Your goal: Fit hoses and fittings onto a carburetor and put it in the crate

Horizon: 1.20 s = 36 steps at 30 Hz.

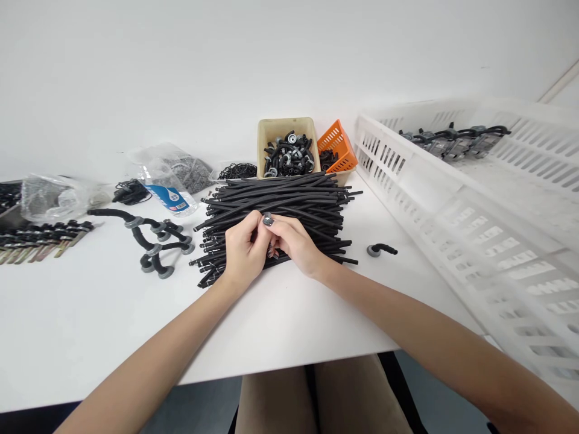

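Note:
My left hand [245, 248] and my right hand [296, 244] meet in front of a heap of black rubber tubes [280, 199]. Both sets of fingers are closed and pressed together, thumbs side by side. Whatever lies between them is hidden by the fingers. The tubes lie crosswise on the table, mostly parallel, just behind and under my hands. To the left, several black bent tubes with grey rings [154, 248] lie in a loose cluster. On the right, a single short bent tube with a grey ring [377, 249] rests alone.
A beige bin [262, 141] of black and grey parts stands behind the tubes, beside a tilted orange basket [337, 141]. A large white crate [434, 181] fills the right side. Left are a cut clear bottle [174, 196], plastic bags [54, 196] and a row of black-topped parts [49, 235].

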Tool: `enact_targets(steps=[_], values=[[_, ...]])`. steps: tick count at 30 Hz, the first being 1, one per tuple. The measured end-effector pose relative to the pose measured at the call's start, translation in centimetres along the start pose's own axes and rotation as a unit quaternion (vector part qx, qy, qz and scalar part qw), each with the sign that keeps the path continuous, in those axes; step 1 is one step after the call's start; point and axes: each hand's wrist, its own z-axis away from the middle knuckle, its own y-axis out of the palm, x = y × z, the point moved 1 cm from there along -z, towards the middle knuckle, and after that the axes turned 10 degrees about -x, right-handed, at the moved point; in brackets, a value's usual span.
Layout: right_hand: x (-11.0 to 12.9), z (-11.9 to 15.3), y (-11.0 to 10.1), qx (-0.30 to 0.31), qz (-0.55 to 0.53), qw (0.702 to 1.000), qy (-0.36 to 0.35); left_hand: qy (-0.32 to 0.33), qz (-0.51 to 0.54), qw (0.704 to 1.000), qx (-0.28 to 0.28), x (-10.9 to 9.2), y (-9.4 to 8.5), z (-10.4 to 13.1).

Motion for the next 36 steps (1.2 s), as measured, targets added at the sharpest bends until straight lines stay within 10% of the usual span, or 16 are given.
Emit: enact_targets(steps=[36], values=[[0.05,0.02,-0.04,-0.001,0.014,1.0,-0.003,0.004,-0.004,1.0,0.003,0.16,-0.04,-0.14]])
